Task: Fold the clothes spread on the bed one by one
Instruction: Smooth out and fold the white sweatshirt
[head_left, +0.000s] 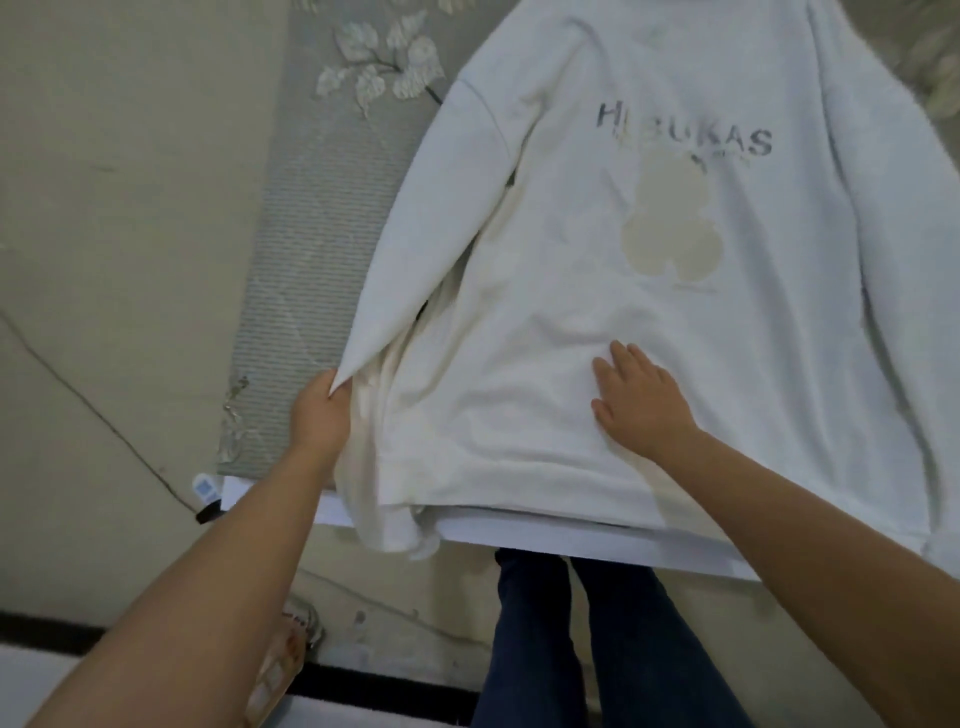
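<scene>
at the far left lies a pale floor (104, 234) with a dark crack running across it, and next to it the grey bedcover (322, 234), ribbed and stitched with pale leaves near its far end. a small white tag (205, 488) sits at the near left corner of the bed. the left hand (322, 415) reaches in from the near left with its fingers curled, pinching the cuff end of the left sleeve (431, 223) of the white sweatshirt (649, 322); the sleeve runs from that pinch up and away toward the shoulder, lying along the body of the garment. loose cream fabric bunches just right of this hand and hangs over the near edge of the bed. the sweatshirt lies face up, spread across the bed, with dark lettering (685, 130) across the chest and a cream bear shape (670, 228) beneath it. the right hand (639, 395) rests flat on the lower front of the sweatshirt, fingers straight and spread, palm down, holding nothing. below the bed's near edge, the person's legs in dark jeans (571, 639) stand on the floor
</scene>
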